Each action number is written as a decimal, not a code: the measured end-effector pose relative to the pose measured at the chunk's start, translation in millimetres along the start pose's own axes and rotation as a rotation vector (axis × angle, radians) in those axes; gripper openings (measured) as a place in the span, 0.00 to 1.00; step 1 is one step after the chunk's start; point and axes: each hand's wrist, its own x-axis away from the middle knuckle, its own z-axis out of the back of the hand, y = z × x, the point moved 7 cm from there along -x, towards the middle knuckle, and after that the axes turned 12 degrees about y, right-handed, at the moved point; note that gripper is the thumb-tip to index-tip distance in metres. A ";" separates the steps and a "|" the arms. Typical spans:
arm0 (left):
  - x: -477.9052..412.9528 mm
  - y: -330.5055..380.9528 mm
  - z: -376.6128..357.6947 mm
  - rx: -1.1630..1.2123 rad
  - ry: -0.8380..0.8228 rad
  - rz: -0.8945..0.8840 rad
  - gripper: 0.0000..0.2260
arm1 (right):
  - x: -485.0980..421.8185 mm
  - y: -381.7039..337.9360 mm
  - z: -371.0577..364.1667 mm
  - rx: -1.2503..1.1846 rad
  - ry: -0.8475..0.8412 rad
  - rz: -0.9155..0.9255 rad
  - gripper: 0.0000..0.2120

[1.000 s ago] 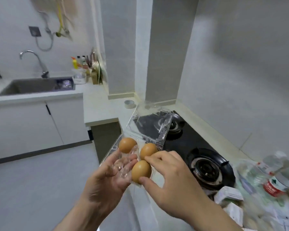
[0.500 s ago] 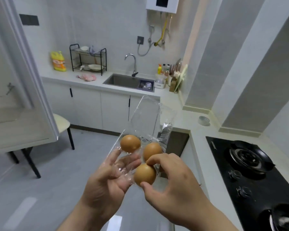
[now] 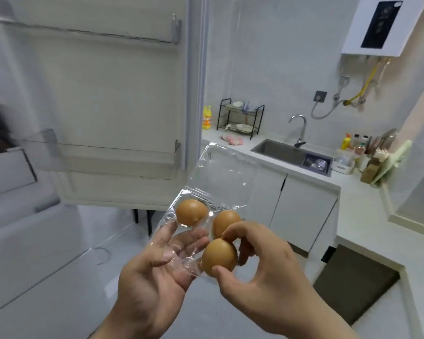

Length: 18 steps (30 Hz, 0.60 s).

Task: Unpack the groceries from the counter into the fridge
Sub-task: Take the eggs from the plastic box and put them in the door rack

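The left hand (image 3: 152,282) lies palm up under a clear plastic egg carton (image 3: 181,256), thumb pressed on its near edge, holding it in the air with the lid tilted open at the far edge. A far-left egg (image 3: 191,212) and a far-right egg (image 3: 224,222) sit in it. The right hand (image 3: 267,272) pinches the nearest egg (image 3: 219,256), at the carton's near right corner, between thumb and fingertips. The open fridge door (image 3: 123,106) stands beyond, to the left.

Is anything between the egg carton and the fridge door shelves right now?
Nothing visible. The fridge door stands open, and its lower shelf lies up and left of the egg carton, with only open air between. The left hand holds the carton; the right hand pinches the nearest egg.
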 end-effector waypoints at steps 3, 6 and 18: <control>9.7 15.7 4.0 0.005 0.078 -0.121 0.41 | -16.5 -7.0 -11.2 -0.083 -0.046 0.086 0.17; 21.9 25.6 4.7 0.023 0.190 -0.242 0.36 | -32.5 -15.9 -13.5 -0.189 -0.093 0.159 0.17; 80.6 73.7 3.5 0.161 0.546 -0.751 0.33 | -86.8 -74.4 -43.0 -0.561 -0.377 0.324 0.16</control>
